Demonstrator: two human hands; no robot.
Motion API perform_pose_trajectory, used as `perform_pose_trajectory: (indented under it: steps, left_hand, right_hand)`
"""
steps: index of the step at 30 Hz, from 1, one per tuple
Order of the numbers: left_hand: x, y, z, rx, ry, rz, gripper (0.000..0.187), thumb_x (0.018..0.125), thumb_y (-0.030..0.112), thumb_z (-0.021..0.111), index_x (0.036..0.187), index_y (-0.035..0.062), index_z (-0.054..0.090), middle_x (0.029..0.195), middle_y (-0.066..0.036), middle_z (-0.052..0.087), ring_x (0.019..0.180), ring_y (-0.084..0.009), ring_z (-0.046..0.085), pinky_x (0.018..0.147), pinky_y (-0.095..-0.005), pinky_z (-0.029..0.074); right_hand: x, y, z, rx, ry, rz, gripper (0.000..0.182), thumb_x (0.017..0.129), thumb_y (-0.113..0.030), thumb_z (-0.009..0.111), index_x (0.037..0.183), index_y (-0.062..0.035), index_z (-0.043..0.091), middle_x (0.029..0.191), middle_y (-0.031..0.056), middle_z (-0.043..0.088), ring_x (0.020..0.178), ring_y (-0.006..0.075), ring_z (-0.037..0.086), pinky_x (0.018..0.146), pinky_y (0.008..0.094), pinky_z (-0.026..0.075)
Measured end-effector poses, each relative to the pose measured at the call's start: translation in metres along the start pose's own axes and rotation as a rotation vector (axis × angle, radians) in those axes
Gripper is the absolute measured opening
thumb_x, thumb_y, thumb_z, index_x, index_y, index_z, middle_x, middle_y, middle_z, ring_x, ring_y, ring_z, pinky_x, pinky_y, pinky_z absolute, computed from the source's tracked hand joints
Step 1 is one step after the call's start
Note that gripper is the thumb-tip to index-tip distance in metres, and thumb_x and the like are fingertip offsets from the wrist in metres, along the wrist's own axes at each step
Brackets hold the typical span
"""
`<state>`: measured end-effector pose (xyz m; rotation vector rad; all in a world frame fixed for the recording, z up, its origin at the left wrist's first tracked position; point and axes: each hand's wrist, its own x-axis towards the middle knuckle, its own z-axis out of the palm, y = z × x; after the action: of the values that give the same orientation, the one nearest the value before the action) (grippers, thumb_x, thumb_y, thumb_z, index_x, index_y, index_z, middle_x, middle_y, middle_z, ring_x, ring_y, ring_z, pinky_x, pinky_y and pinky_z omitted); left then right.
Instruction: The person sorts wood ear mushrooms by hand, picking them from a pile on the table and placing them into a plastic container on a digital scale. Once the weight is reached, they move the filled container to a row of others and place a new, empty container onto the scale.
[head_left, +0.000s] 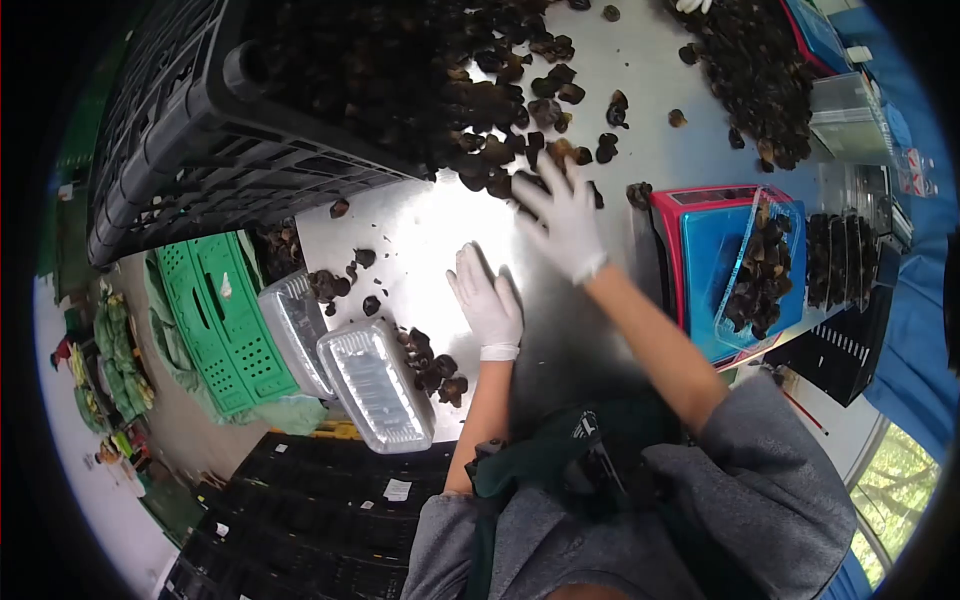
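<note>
Both my hands wear white gloves over a shiny steel table (420,215). My left hand (485,308) is stretched out near the table's middle, fingers straight, holding nothing. Farther forward, my right hand (565,222) has its fingers spread, with the fingertips right at the edge of a loose pile of dark brown, curled wood ear mushrooms (490,105). More of these pieces lie scattered around that hand. Left of my left hand, a small cluster of mushrooms (435,370) sits beside a clear plastic tray (375,385).
A black crate (270,140) tips toward the pile at upper left. Another clear tray (295,320) and a green crate (215,310) are left. At right, a filled clear tray (760,270) rests on a blue-topped red scale (690,260), near more packed trays (840,260). Another mushroom heap (755,75) lies behind.
</note>
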<state>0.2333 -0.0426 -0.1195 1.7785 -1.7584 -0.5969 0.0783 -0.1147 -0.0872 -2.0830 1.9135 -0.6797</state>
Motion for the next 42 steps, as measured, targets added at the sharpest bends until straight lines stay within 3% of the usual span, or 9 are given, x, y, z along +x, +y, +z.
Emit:
perform_pose_trajectory:
  steps: [5, 9, 13, 16, 20, 26, 32, 39, 42]
  left_hand:
    - [-0.001, 0.001, -0.005, -0.089, 0.030, 0.052, 0.058, 0.088, 0.018, 0.049, 0.142, -0.0014, 0.036, 0.141, -0.022, 0.042, 0.134, -0.0391, 0.036, 0.115, -0.0557, 0.016]
    - [0.001, 0.007, -0.006, 0.062, -0.015, 0.100, 0.054, 0.088, 0.018, 0.052, 0.139, 0.0028, 0.043, 0.138, -0.020, 0.045, 0.132, -0.0377, 0.039, 0.114, -0.0554, 0.019]
    - [-0.004, -0.004, -0.002, -0.132, 0.037, 0.104, 0.047, 0.089, 0.011, 0.051, 0.135, 0.0032, 0.049, 0.133, -0.019, 0.050, 0.130, -0.0366, 0.041, 0.115, -0.0549, 0.019]
    - [-0.008, 0.002, -0.012, -0.114, -0.082, 0.206, 0.045, 0.088, 0.008, 0.051, 0.133, 0.0033, 0.052, 0.132, -0.019, 0.051, 0.130, -0.0370, 0.041, 0.116, -0.0527, 0.018]
    - [-0.034, 0.007, -0.031, -0.483, -0.044, 0.064, 0.042, 0.091, 0.005, 0.047, 0.132, 0.0015, 0.053, 0.144, -0.024, 0.036, 0.136, -0.0383, 0.035, 0.113, -0.0463, 0.027]
    - [-0.067, 0.017, -0.029, -0.001, -0.241, 0.176, 0.048, 0.083, 0.013, 0.062, 0.130, 0.0181, 0.059, 0.152, -0.025, 0.025, 0.137, -0.0489, 0.025, 0.114, -0.0598, 0.015]
    - [-0.126, 0.006, -0.044, -0.070, -0.183, 0.132, 0.044, 0.078, 0.004, 0.064, 0.122, 0.0113, 0.065, 0.147, -0.028, 0.032, 0.136, -0.0436, 0.030, 0.114, -0.0498, 0.021]
    - [-0.120, -0.004, -0.053, -0.376, 0.009, -0.051, 0.023, 0.089, -0.001, 0.054, 0.109, 0.0035, 0.064, 0.142, -0.020, 0.039, 0.132, -0.0344, 0.043, 0.109, -0.0407, 0.037]
    - [-0.113, 0.002, -0.075, -0.308, 0.139, -0.100, 0.025, 0.091, 0.000, 0.050, 0.113, 0.0020, 0.062, 0.142, -0.018, 0.040, 0.130, -0.0315, 0.045, 0.108, -0.0407, 0.038]
  right_hand:
    - [-0.132, -0.022, -0.030, 0.104, -0.238, -0.050, 0.033, 0.078, -0.017, 0.064, 0.112, -0.0192, 0.068, 0.143, 0.0122, 0.044, 0.130, 0.0387, 0.038, 0.103, 0.0540, 0.031]
    - [-0.097, 0.004, -0.040, 0.237, 0.142, 0.000, 0.015, 0.077, -0.006, 0.064, 0.089, -0.0124, 0.069, 0.113, 0.0088, 0.062, 0.106, 0.0284, 0.056, 0.093, 0.0400, 0.040]
    - [-0.002, 0.038, -0.018, -0.001, 0.326, 0.191, 0.046, 0.081, -0.032, 0.069, 0.123, -0.0156, 0.061, 0.134, 0.0179, 0.049, 0.126, 0.0396, 0.038, 0.107, 0.0479, 0.032]
    - [0.023, 0.055, -0.004, -0.111, -0.027, -0.032, 0.044, 0.079, -0.041, 0.067, 0.117, -0.0210, 0.065, 0.142, 0.0096, 0.046, 0.131, 0.0395, 0.035, 0.108, 0.0471, 0.032]
    - [-0.014, 0.042, -0.037, 0.370, 0.060, 0.155, 0.035, 0.082, -0.031, 0.065, 0.114, -0.0188, 0.067, 0.138, 0.0127, 0.050, 0.126, 0.0366, 0.043, 0.104, 0.0427, 0.038]
    - [-0.121, 0.014, -0.028, 0.141, -0.126, 0.041, 0.049, 0.084, -0.018, 0.063, 0.132, -0.0213, 0.056, 0.148, 0.0210, 0.035, 0.131, 0.0450, 0.034, 0.111, 0.0519, 0.027]
    - [-0.197, -0.010, -0.058, 0.166, -0.080, 0.138, 0.043, 0.082, -0.012, 0.063, 0.125, -0.0172, 0.059, 0.149, 0.0186, 0.034, 0.133, 0.0429, 0.030, 0.111, 0.0513, 0.027]
    - [-0.113, -0.003, -0.013, 0.134, -0.177, -0.167, 0.029, 0.078, -0.003, 0.059, 0.104, -0.0119, 0.067, 0.130, 0.0146, 0.052, 0.117, 0.0355, 0.047, 0.102, 0.0463, 0.038]
    - [-0.089, 0.009, -0.012, 0.407, -0.289, 0.057, 0.027, 0.083, -0.001, 0.057, 0.108, -0.0075, 0.064, 0.121, 0.0143, 0.056, 0.113, 0.0327, 0.052, 0.097, 0.0396, 0.043]
